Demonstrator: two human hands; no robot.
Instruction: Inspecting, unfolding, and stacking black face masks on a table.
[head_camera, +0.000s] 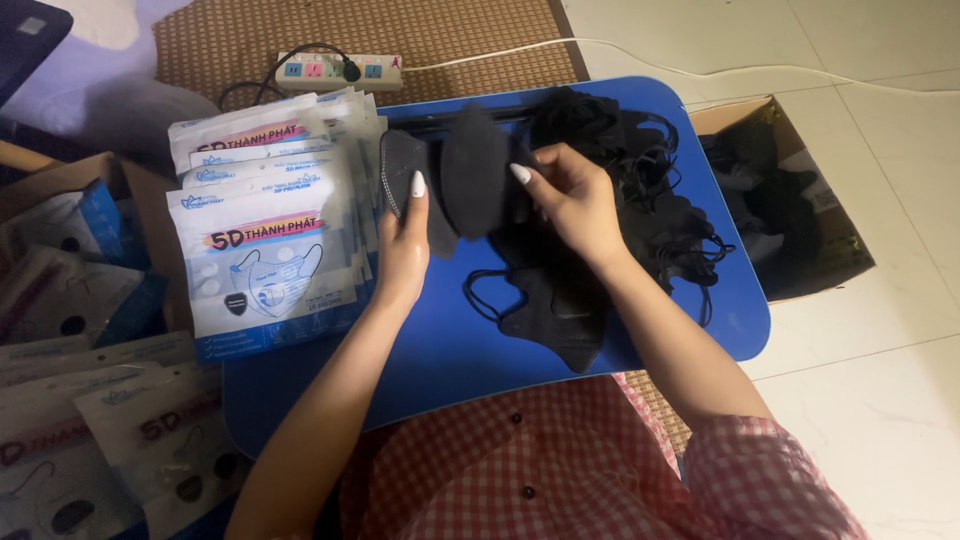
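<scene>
Place: a home floor used as a packing spot.
Floor: pale glazed tiles (880, 400), with a brown woven straw mat (250, 35) behind the low blue plastic tabletop (450, 350).
Power: a white multi-socket extension strip (335, 70) lies on the mat behind the tabletop.
Stock: an open brown cardboard box (790, 200) right of the tabletop; printed white mask pouches (265, 250) stacked on its left edge.

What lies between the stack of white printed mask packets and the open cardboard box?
Head view: the blue tray table, bearing loose black face masks and both hands.
</scene>
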